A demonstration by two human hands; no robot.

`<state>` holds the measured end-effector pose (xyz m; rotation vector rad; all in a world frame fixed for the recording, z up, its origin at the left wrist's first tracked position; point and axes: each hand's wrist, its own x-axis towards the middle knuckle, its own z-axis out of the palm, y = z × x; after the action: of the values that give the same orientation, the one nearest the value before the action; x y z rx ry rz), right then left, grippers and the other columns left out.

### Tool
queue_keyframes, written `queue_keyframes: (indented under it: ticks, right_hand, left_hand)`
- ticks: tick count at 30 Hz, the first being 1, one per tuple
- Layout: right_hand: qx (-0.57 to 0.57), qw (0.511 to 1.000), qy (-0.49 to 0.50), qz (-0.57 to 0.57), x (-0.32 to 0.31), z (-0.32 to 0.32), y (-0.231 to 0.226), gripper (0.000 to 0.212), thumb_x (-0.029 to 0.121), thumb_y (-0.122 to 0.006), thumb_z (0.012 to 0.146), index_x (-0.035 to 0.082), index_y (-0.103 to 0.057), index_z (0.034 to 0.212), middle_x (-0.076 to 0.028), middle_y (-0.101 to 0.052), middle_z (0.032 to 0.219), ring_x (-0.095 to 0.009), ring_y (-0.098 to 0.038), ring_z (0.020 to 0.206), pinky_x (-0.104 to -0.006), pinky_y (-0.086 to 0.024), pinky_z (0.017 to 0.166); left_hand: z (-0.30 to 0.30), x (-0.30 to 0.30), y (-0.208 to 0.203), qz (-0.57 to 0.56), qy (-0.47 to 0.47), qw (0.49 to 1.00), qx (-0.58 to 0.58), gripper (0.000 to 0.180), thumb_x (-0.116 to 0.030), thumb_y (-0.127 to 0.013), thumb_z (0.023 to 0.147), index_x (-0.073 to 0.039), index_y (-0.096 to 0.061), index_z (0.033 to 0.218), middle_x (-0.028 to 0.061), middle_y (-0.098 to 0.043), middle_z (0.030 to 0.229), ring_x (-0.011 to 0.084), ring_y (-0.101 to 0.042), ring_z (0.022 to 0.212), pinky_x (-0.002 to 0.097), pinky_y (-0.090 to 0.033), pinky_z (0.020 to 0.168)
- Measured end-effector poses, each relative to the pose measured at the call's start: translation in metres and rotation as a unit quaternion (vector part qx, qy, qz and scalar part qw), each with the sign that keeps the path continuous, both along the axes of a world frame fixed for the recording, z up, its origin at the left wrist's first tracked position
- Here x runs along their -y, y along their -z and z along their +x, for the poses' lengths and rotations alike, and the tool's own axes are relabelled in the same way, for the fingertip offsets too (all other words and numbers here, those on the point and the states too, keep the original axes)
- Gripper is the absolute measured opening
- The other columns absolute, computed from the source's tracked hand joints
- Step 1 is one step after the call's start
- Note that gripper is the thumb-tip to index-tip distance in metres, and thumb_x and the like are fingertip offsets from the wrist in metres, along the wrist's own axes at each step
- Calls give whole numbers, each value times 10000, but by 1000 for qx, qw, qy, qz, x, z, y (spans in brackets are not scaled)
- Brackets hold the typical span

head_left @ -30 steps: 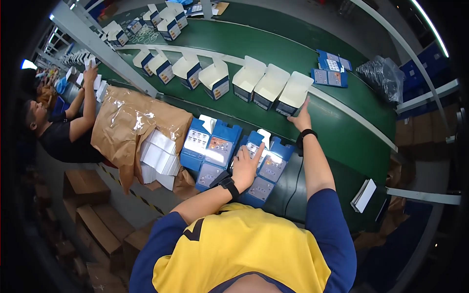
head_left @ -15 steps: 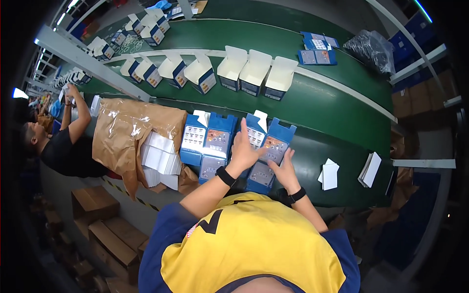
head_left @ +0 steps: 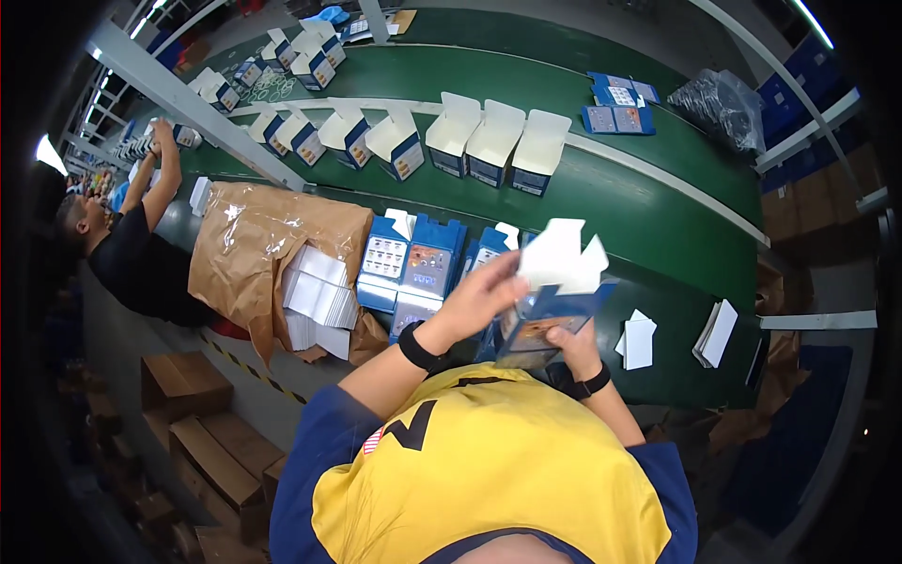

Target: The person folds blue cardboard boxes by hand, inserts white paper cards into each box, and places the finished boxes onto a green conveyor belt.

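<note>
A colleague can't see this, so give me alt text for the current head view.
A person's left hand and right hand hold a blue carton with raised white flaps. Beyond, open boxes stand in a row on a green surface; to the left, flat blue cartons lie beside a brown paper bag of white papers.

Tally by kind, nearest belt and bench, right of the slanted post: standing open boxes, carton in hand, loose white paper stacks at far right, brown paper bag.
Standing open boxes: 7
Held blue carton: 1
White paper stacks: 2
Brown paper bag: 1
Total: 11
</note>
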<state>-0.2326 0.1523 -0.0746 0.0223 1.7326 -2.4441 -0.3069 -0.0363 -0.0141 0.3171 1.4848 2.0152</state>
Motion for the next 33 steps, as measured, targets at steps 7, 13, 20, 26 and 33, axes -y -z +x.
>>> queue_keyframes:
  ticks: [7,13,20,26,33]
  right_hand:
    - [-104,986,130,-2,7,-33,-27,1345,446,-881,448,52,-67,1443,-113,-251,1436,-210,-336,1270,-354,-284,1041]
    - [-97,995,26,-25,-6,-17,-77,1324,434,-891,429,56,-117,1434,-118,-271,1429,-229,-351,1268,-359,-283,1044]
    - [-23,998,14,-58,3,-11,-92,1175,361,-898,467,54,-236,1388,-116,-331,1392,-226,-381,1242,-358,-303,1031]
    - [-31,999,43,-11,4,-11,-96,999,235,-818,622,67,-222,1406,-136,-313,1407,-239,-327,1294,-357,-285,1041]
    - [-116,987,70,-92,9,-11,-94,831,152,-712,750,62,-225,1417,-140,-375,1362,-234,-360,1271,-342,-302,1025]
  left_hand:
    - [28,-14,4,-128,39,964,-230,981,-212,-747,701,-32,-111,1425,209,-268,1404,352,-336,1266,380,-273,1052]
    - [14,4,4,-187,-18,883,-429,1037,-123,-776,619,-53,-122,1421,214,-293,1361,413,-331,1243,443,-243,1071]
    - [11,7,-1,-127,-82,836,-528,1040,-84,-797,558,-76,-183,1398,212,-337,1282,394,-385,1189,538,-230,1056]
    - [14,5,3,-90,-72,835,-538,994,-86,-797,561,-178,-249,1384,203,-330,1290,405,-391,1171,529,-253,1048]
    - [21,-4,-4,-101,-38,836,-538,705,-125,-818,561,-218,-512,1190,208,-329,1290,414,-395,1147,514,-315,1000]
